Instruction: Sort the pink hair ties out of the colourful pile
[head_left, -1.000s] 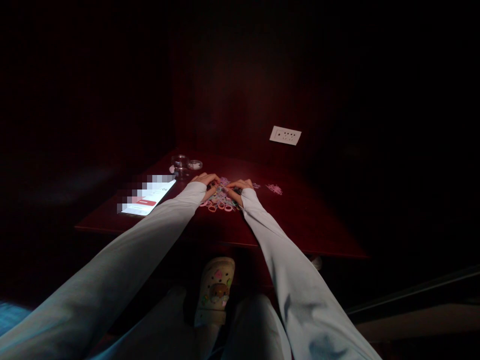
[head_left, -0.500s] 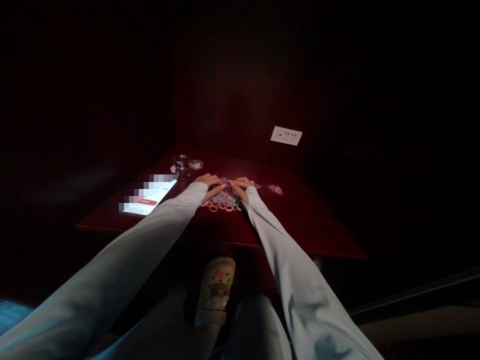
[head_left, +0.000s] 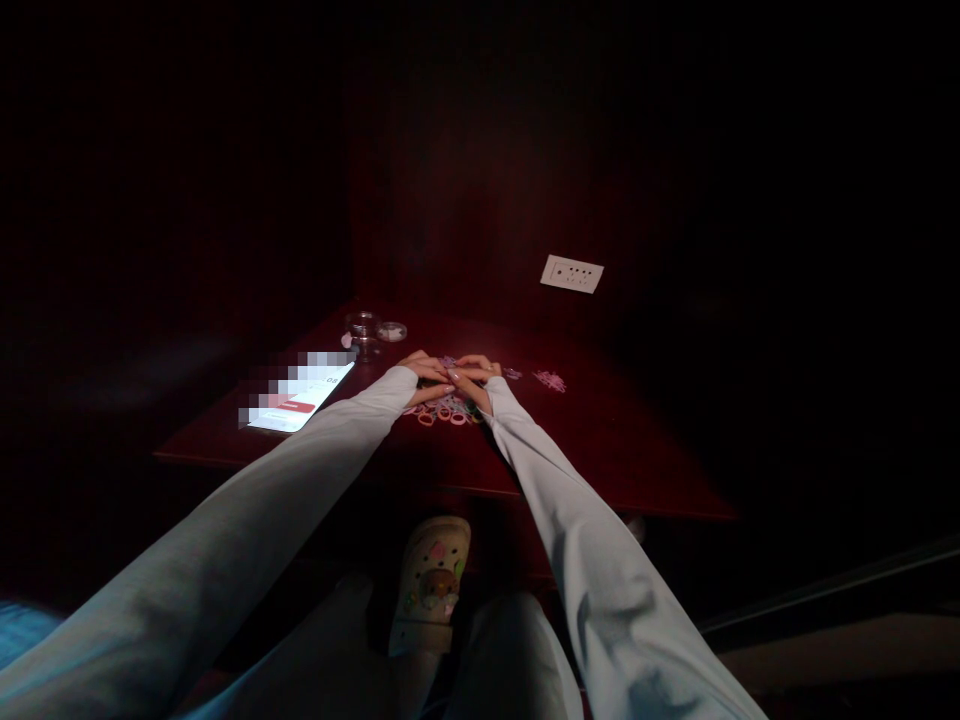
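Note:
A pile of small, colourful elastic hair ties [head_left: 446,412] lies on the dark red table [head_left: 600,450]. Over its far part is my left hand [head_left: 425,373], palm down, its fingers stretched inward and its thumb apart from them. From the other side reaches my right hand [head_left: 475,375], also with fingers extended and thumb apart. The fingertips of both hands meet or overlap above the pile and cover part of it. Whether any single tie is between the fingers is too small to tell. More purple ties [head_left: 448,360] show just beyond the hands.
A small pink heap of ties [head_left: 551,381] lies to the right, with a few purple ones [head_left: 513,373] beside it. At the back left stand a clear jar [head_left: 364,332] and a round lid [head_left: 392,331]. A lit phone [head_left: 300,395] lies at left. A socket plate [head_left: 572,273] is on the wall.
My hands have come closer together, so the fingers now meet over the pile and cover more of its middle. Other things on the table look unmoved.

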